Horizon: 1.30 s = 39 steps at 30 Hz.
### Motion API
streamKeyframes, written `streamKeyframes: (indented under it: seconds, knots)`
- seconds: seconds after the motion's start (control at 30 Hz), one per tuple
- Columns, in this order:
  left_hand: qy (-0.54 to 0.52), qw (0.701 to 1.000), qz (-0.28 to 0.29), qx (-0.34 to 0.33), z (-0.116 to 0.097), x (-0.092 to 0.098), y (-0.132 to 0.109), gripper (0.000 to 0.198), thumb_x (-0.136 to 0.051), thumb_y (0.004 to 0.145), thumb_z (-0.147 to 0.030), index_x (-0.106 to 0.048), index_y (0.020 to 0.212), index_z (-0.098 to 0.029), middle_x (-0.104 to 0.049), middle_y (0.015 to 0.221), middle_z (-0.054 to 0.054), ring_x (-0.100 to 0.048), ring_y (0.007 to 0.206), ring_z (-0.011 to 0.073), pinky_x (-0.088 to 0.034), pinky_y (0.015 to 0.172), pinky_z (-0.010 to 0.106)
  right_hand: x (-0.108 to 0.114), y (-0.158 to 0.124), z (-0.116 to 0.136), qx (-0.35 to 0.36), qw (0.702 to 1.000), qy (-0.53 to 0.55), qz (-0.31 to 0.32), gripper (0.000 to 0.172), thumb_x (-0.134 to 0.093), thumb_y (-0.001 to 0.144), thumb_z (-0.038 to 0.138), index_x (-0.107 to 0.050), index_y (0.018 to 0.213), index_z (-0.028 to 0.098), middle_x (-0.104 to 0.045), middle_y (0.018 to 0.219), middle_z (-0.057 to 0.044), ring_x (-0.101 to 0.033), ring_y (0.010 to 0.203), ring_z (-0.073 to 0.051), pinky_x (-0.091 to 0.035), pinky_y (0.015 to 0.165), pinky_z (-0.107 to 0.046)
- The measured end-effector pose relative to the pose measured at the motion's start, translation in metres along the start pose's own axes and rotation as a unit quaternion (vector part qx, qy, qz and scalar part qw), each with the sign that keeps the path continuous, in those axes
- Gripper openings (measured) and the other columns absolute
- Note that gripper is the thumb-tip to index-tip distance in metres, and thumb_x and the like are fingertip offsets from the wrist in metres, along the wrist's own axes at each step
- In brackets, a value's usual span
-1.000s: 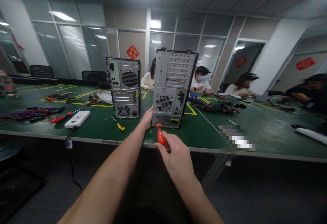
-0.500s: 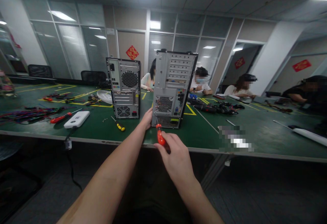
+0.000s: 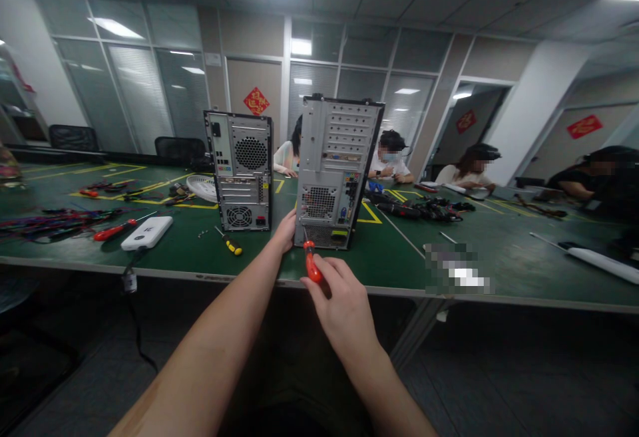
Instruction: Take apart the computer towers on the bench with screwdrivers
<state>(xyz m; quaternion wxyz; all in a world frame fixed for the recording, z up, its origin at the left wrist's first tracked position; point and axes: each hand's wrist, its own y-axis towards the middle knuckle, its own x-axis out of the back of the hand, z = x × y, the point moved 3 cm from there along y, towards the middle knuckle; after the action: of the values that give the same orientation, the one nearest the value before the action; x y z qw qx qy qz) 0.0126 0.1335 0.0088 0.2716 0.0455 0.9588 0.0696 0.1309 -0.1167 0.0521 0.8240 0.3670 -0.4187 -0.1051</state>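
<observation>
At the center of the frame, a person's right hand (image 3: 344, 304) is gripping a red-handled screwdriver (image 3: 313, 268), fingers closed around the handle, just below and in front of a grey computer tower (image 3: 339, 157). The thin shaft is pointing up toward the tower's lower rear panel; whether the tip is touching the metal is too small to tell. The left hand (image 3: 286, 231) is pressing against the tower's lower left corner, its fingers hidden behind the case edge, so it cannot be told whether they are curled or flat.

A second tower (image 3: 239, 171) is standing just left of the first, its back also facing the camera. Both are sitting on a long green table (image 3: 389, 261) marked with yellow lines. A yellow-handled screwdriver (image 3: 230, 245), a white box (image 3: 147, 233) and another red screwdriver (image 3: 112, 229) are lying at center left. Other people are sitting along the far side, in an office with glass partitions and ceiling lights. A blurred patch is covering something at lower right.
</observation>
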Motion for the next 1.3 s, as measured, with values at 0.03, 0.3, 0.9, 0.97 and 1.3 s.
streamKeyframes:
  seconds: [0.03, 0.3, 0.9, 0.97, 1.3]
  knots:
    - [0.001, 1.0, -0.002, 0.0, 0.0003, 0.0, 0.0002, 0.036, -0.081, 0.077, -0.03, -0.078, 0.112, -0.018, -0.081, 0.089, 0.006, -0.078, 0.084, 0.0222, -0.061, 0.083, 0.034, -0.0002, -0.0004, 0.0007, 0.016, 1.0, -0.012, 0.009, 0.033, -0.062, 0.1, 0.014, -0.072, 0.131, 0.02, -0.07, 0.124, -0.012, -0.072, 0.096, -0.023, -0.061, 0.088, -0.036]
    - [-0.001, 1.0, 0.005, -0.005, 0.0006, 0.0003, -0.0005, 0.033, -0.078, 0.078, -0.026, -0.078, 0.11, -0.018, -0.081, 0.086, 0.005, -0.077, 0.086, 0.0226, -0.061, 0.083, 0.033, -0.007, -0.0017, 0.0028, 0.016, 0.999, -0.029, 0.042, 0.032, -0.066, 0.097, 0.012, -0.071, 0.127, 0.02, -0.068, 0.129, -0.013, -0.071, 0.105, -0.026, -0.061, 0.092, -0.039]
    - [0.001, 1.0, 0.007, -0.013, -0.0009, -0.0008, -0.0019, 0.034, -0.081, 0.076, -0.03, -0.079, 0.108, -0.018, -0.081, 0.092, 0.006, -0.077, 0.089, 0.0229, -0.06, 0.085, 0.034, -0.0027, -0.0017, 0.007, 0.026, 0.998, 0.0, 0.05, 0.037, -0.056, 0.099, 0.011, -0.074, 0.13, 0.021, -0.065, 0.142, -0.014, -0.066, 0.126, -0.028, -0.057, 0.11, -0.046]
    - [0.001, 1.0, 0.008, -0.018, -0.0007, -0.0003, -0.0012, 0.034, -0.08, 0.076, -0.029, -0.079, 0.108, -0.018, -0.081, 0.092, 0.006, -0.077, 0.089, 0.0228, -0.06, 0.085, 0.033, -0.0028, -0.0012, 0.0076, 0.015, 0.999, 0.008, 0.052, 0.035, -0.058, 0.099, 0.012, -0.073, 0.13, 0.02, -0.065, 0.142, -0.014, -0.068, 0.124, -0.028, -0.058, 0.107, -0.045]
    - [-0.008, 1.0, 0.009, -0.006, 0.0002, 0.0003, -0.0009, 0.038, -0.083, 0.075, -0.03, -0.078, 0.11, -0.018, -0.081, 0.091, 0.006, -0.077, 0.088, 0.0228, -0.061, 0.086, 0.034, -0.0033, 0.0007, 0.0024, -0.02, 0.999, 0.03, 0.016, 0.027, -0.071, 0.097, 0.023, -0.071, 0.124, 0.02, -0.074, 0.113, -0.01, -0.073, 0.095, -0.024, -0.062, 0.083, -0.036]
